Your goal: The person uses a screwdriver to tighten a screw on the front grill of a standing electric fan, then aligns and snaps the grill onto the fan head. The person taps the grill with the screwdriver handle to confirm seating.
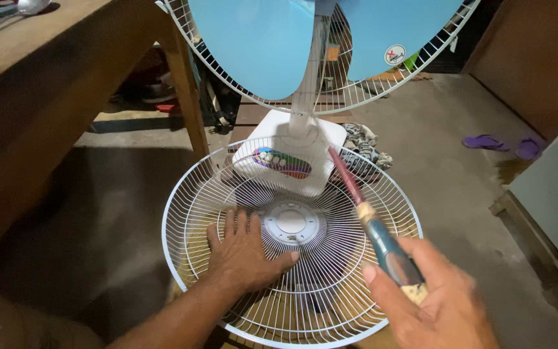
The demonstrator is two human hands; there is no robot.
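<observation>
Left hand lies flat, fingers spread, pinning the white fan guard just left of its hub. Right hand grips a brush, its long axis slanting up-left across the guard's right half, tip above the hub.

I see a detached fan guard lying flat at centre. My left hand rests on it at nine o'clock; my right hand holds a brush at four o'clock. The fan stands behind at twelve.
</observation>
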